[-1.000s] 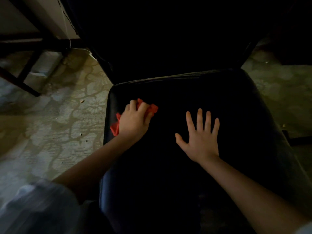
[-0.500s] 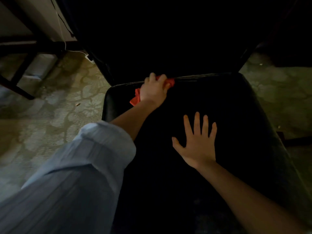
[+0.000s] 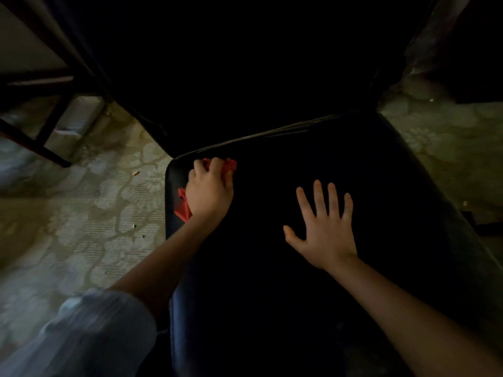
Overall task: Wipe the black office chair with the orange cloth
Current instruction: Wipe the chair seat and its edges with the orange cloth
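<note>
- The left hand (image 3: 209, 190) grips the bunched orange cloth (image 3: 183, 207), fingers curled over it, at the far-left seat corner of the black office chair (image 3: 381, 186).
- The right hand (image 3: 325, 232) lies flat mid-seat — all 5 fingers spread.
- The chair stands on a patterned floor (image 3: 81, 213); its backrest is lost in shadow.

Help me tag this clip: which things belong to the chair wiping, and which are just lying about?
In the job: orange cloth, gripped by the left hand; black office chair, its seat under the flat right hand.
Lying about: small bits on the patterned floor; dark furniture frame at the left.
</note>
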`<state>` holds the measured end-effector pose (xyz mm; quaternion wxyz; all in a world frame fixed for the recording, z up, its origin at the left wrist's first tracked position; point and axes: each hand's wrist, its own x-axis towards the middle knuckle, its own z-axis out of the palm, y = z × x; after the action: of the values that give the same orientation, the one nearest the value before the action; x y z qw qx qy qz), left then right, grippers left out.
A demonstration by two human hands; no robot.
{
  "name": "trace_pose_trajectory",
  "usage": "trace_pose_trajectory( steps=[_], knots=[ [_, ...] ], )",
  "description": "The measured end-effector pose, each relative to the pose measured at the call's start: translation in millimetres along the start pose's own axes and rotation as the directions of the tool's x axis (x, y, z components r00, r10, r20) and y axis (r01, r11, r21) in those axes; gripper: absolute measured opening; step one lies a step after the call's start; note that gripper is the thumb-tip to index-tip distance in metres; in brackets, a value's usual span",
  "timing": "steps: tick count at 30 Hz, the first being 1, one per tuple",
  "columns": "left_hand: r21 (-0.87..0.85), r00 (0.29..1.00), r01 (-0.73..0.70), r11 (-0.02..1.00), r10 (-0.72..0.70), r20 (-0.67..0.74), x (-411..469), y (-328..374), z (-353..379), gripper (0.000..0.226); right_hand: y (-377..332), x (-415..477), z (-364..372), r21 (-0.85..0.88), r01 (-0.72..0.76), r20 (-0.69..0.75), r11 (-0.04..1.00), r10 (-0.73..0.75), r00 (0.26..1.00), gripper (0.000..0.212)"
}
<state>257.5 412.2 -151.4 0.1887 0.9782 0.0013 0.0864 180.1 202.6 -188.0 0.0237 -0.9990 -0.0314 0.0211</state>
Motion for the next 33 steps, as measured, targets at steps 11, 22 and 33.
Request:
trace_pose_trajectory(
  steps=[11,22,33],
  knots=[
    [0.112,0.93,-0.346,0.931,0.325,0.169,49,62,35,0.041,-2,0,0,0.028,-0.037,0.01,0.999,0.036,0.999,0.081],
    [0.009,0.974,0.21,0.978,-0.209,-0.082,14,-57,-8,0.038,-1,-1,-9,-0.02,-0.041,0.062,0.999,0.042,0.997,0.086],
    [-0.249,0.834,0.48,0.841,-0.526,-0.168,49,-72,-11,0.03,-25,41,-17,0.05,0.1,0.135,0.994,-0.106,0.985,0.083]
  ],
)
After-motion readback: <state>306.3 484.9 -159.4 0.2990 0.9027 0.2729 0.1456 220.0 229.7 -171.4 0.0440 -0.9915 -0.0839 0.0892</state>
